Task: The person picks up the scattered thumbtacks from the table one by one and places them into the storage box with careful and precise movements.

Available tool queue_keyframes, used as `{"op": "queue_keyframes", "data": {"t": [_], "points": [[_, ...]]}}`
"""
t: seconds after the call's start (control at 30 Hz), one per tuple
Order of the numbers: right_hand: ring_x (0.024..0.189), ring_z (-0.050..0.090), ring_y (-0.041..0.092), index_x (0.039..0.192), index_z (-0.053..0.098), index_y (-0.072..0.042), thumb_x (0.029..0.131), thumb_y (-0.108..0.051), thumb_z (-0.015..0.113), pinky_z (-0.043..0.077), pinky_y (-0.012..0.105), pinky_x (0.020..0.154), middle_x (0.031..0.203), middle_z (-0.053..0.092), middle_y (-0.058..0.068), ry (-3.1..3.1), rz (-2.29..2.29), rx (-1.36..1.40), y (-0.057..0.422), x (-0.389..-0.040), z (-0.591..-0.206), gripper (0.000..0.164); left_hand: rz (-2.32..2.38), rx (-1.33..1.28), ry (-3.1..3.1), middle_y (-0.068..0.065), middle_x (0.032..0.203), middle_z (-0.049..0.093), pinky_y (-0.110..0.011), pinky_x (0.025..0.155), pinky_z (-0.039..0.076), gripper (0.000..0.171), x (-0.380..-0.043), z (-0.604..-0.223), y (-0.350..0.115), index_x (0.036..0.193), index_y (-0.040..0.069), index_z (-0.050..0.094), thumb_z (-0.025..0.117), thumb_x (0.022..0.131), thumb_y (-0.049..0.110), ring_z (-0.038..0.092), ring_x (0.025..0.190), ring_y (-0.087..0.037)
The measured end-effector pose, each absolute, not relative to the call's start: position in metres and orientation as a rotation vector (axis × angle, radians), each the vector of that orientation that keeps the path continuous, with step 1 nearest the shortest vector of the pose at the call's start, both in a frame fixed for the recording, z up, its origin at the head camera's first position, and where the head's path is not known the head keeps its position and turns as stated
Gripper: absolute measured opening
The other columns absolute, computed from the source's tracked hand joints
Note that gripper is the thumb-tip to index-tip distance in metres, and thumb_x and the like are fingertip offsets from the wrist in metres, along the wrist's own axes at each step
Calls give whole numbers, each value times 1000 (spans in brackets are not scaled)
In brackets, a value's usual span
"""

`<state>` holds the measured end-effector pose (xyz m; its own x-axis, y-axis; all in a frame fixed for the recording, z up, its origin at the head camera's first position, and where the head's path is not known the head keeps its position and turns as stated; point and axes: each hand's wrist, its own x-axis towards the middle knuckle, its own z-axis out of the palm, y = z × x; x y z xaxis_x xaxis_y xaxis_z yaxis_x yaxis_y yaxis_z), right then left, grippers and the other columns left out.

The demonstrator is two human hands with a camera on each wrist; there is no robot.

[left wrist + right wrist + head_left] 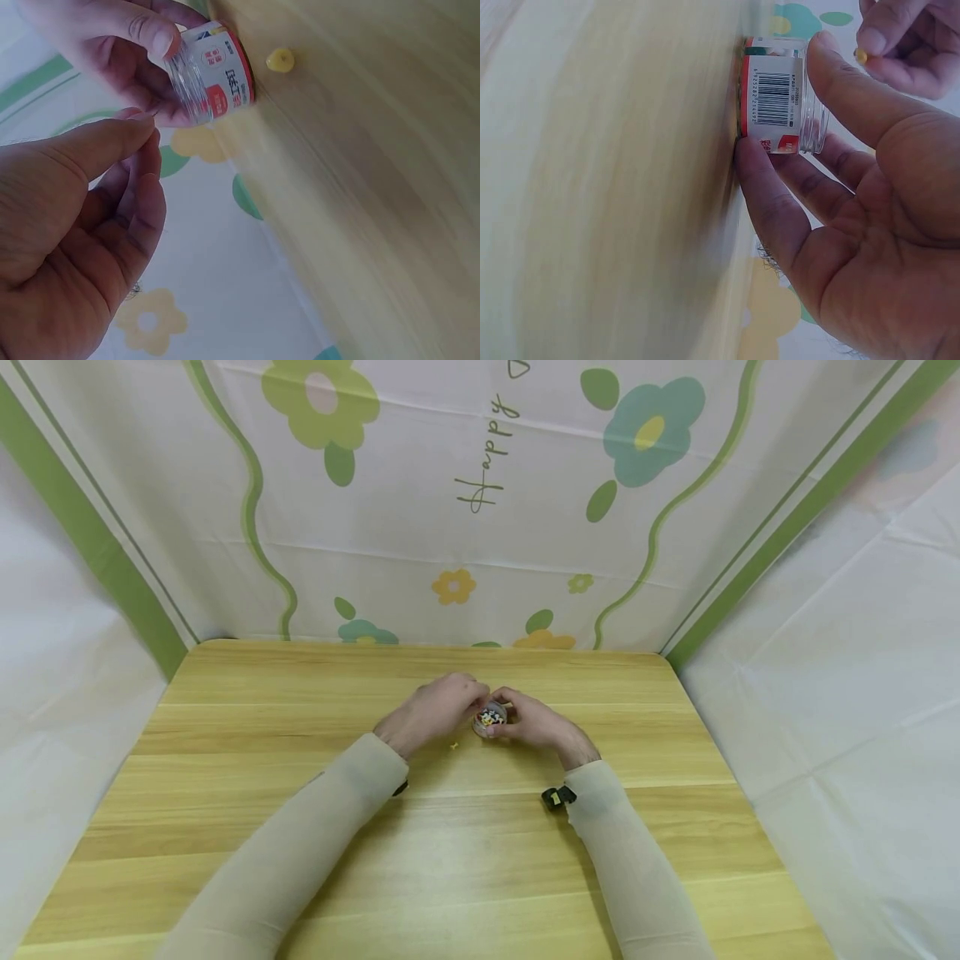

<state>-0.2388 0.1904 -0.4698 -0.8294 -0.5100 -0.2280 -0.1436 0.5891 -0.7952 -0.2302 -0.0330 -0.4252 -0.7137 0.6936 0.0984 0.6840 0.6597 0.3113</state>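
A small clear glass jar [490, 718] with a white and red label stands on the wooden table, filled with little pieces in several colours. My right hand [536, 722] grips it, thumb on one side and fingers round the other; the barcode faces the right wrist camera. Just beside the jar's mouth, my left hand [447, 703] pinches a tiny yellow piece [861, 56] between thumb and forefinger. In the left wrist view the fingertips mostly hide that piece. Another small yellow piece [280, 60] lies on the tabletop near the jar's base.
The wooden table [465, 877] reaches back to a white flowered cloth [420, 510] hanging behind it. White cloth sides [847, 677] stand to the left and right. A dark strap with a small device [558, 797] sits at my right wrist.
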Motion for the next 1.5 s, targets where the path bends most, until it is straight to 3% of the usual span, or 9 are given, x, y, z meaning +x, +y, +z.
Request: {"op": "queue_keyframes", "data": {"t": [0.23, 0.53, 1.03, 1.27, 1.5], "points": [[117, 62, 22, 132, 56, -17, 93, -19, 77, 53, 39, 97, 132, 61, 7, 2373, -1159, -562, 192, -238, -469, 44, 467, 1115, 2824, 2, 97, 68, -27, 73, 52, 13, -233, -428, -17, 108, 14, 76, 64, 103, 13, 58, 85, -11], [117, 61, 21, 132, 56, -20, 94, -22, 77, 53, 39, 97, 131, 60, 2, 2368, -1156, -572, 193, -237, -468, 44, 479, 1071, 2796, 2, 107, 72, -28, 78, 53, 16, -236, -435, -8, 110, 16, 77, 66, 101, 10, 61, 92, -10], [132, 55, 27, 137, 56, -17, 93, -18, 77, 48, 44, 106, 139, 59, 10, 2382, -1143, -559, 192, -239, -468, 48, 257, 1160, 2828, 3, 94, 66, -24, 70, 51, 13, -225, -429, -32, 109, 17, 77, 69, 99, 14, 57, 85, -10], [133, 54, 30, 137, 56, -12, 92, -20, 78, 47, 47, 107, 137, 59, 11, 2361, -1162, -539, 192, -238, -468, 50, 179, 1240, 2748, 2, 92, 67, -23, 65, 50, 5, -216, -435, -40, 97, 11, 77, 74, 96, 14, 56, 77, -10], [131, 54, 29, 138, 57, -13, 92, -18, 78, 47, 46, 108, 136, 60, 8, 2401, -1121, -543, 192, -239, -469, 51, 162, 1170, 2727, 5, 83, 65, -24, 63, 49, 5, -210, -446, -43, 92, 13, 74, 73, 96, 16, 53, 70, -9]]}}
